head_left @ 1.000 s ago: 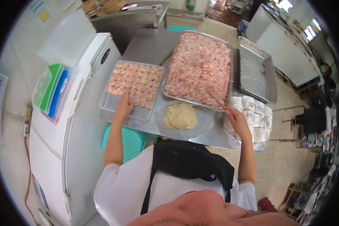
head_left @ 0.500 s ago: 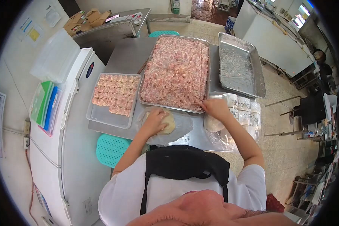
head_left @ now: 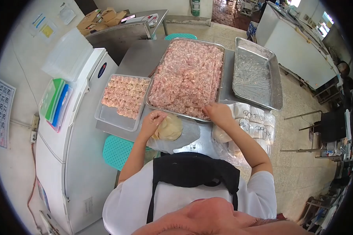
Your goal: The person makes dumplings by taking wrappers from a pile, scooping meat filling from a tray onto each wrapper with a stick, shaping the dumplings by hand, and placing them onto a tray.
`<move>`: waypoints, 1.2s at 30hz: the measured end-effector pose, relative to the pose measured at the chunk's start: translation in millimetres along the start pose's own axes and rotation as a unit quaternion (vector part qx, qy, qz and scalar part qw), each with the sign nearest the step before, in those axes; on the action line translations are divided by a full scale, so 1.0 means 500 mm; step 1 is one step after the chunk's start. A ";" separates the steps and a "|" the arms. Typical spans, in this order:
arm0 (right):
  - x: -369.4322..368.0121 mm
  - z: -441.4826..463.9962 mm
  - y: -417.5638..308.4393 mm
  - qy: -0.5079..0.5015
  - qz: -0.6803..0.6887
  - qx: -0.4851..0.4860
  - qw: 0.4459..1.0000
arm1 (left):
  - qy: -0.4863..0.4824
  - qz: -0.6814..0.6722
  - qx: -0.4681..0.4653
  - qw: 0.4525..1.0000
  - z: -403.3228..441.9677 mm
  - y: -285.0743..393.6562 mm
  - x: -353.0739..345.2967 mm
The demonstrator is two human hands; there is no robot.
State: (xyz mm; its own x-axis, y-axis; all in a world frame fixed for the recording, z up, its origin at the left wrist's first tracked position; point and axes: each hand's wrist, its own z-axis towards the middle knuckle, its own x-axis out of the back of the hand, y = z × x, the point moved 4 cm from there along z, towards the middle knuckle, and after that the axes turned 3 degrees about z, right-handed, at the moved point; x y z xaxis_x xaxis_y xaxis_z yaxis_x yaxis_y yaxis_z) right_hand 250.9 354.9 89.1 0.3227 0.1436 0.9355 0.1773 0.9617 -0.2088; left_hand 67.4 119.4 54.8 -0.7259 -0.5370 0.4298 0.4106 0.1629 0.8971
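Left hand (head_left: 153,122): at the upper-left edge of the dough sheets (head_left: 171,128); fingers narrow, contents cannot be told. Lift one sheet by its edge.
Right hand (head_left: 219,114): at the near-right corner of the pan (head_left: 222,74); fingers narrow, grip hidden. Take small, even portions.
Meat (head_left: 188,72): in the pan, on the worktop (head_left: 139,58).

Pale wrappers (head_left: 171,129) piled beside pink mince (head_left: 187,74) in tray (head_left: 178,114)
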 end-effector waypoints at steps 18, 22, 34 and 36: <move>0.006 -0.047 -0.030 -0.038 0.111 -0.119 0.986 | -0.184 -0.086 -0.006 0.979 0.042 0.003 -0.146; 0.017 0.009 -0.032 -0.019 0.026 -0.094 0.995 | -0.200 -0.150 0.039 0.967 0.044 -0.022 -0.132; -0.029 -0.013 -0.045 -0.129 0.100 -0.126 0.979 | -0.200 -0.123 0.005 0.972 0.033 -0.048 -0.100; 0.003 -0.017 -0.031 -0.072 0.120 -0.121 0.983 | -0.201 -0.135 0.000 0.970 0.032 -0.048 -0.098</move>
State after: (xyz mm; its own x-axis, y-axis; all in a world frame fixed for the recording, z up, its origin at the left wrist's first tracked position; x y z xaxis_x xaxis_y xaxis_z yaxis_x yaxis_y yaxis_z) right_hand 256.3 338.2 91.6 0.2511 0.4082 0.8777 0.3341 0.8145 -0.4743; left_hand 84.3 155.2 13.9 -0.9637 -0.1930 0.1845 0.1760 0.0605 0.9825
